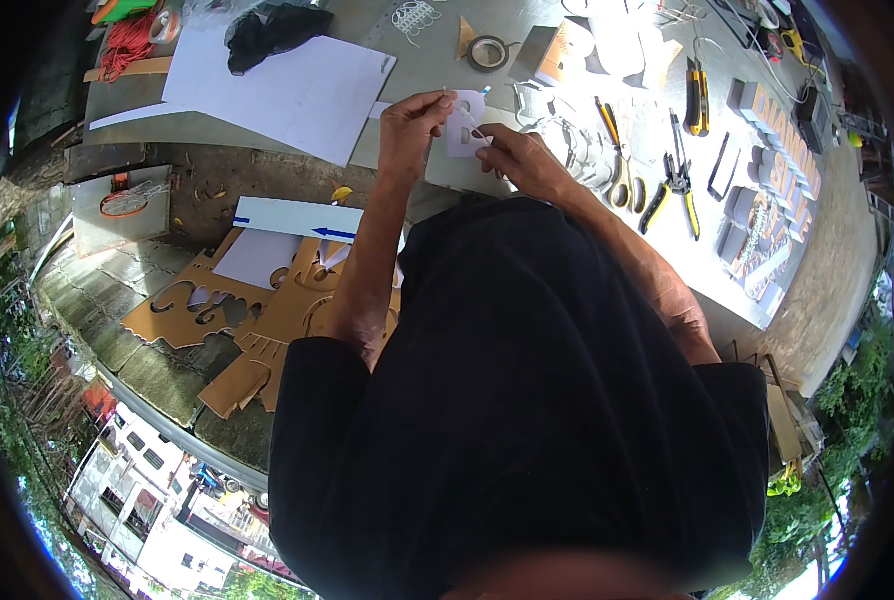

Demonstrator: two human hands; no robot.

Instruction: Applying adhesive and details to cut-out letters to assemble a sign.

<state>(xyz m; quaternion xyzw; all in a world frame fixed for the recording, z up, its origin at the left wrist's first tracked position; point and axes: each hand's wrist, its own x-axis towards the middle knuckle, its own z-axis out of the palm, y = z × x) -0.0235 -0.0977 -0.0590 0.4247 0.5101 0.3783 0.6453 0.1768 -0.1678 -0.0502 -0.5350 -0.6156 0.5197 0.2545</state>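
My left hand (414, 128) pinches one end of a thin white strip (472, 121) between thumb and fingertips. The strip's other end runs to my right hand (523, 160), whose fingers are closed on it. Under the strip, at the table's near edge, is a flat white cut-out piece (464, 143) with holes in it; my left fingertips partly cover it. Whether the strip touches the piece I cannot tell. To the right of my right hand lie scissors (621, 186) and a clear, glossy tangle of strips (579, 150).
Yellow-handled pliers (678, 180), a utility knife (698, 100) and several raised letter shapes (773, 150) lie at the right of the metal table. A tape roll (488, 54) sits beyond my hands. White sheet (277, 95) covers the left; brown cut-out board (197, 305) lies below.
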